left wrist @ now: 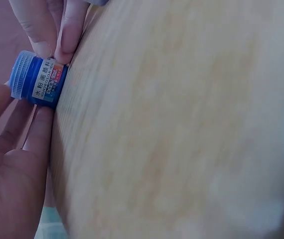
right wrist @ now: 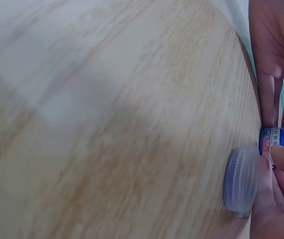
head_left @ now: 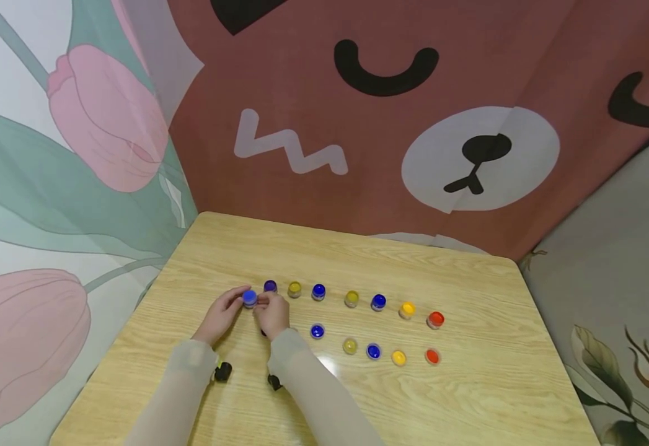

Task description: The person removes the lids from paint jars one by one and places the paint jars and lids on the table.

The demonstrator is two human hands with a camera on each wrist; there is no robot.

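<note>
A small blue gouache paint jar point(head_left: 250, 298) with its ribbed lid on stands upright on the table, between both hands. My left hand point(head_left: 219, 317) holds it from the left, thumb at the lid and fingers along its side; in the left wrist view the jar's printed label point(left wrist: 48, 79) shows. From the other side my right hand point(head_left: 275, 314) pinches the jar with thumb and fingertips. Just behind the right hand stands a dark blue jar point(head_left: 270, 286). A clear ribbed lid point(right wrist: 241, 179) lies on the table beside the right fingers.
To the right runs a row of open jars, among them an olive-yellow jar point(head_left: 294, 289), an orange jar point(head_left: 407, 310) and a red jar point(head_left: 436, 319). Nearer me lies a row of paint-stained lids, including a blue lid point(head_left: 317, 331) and a red lid point(head_left: 432, 356). Printed curtains surround the wooden table point(head_left: 486, 384).
</note>
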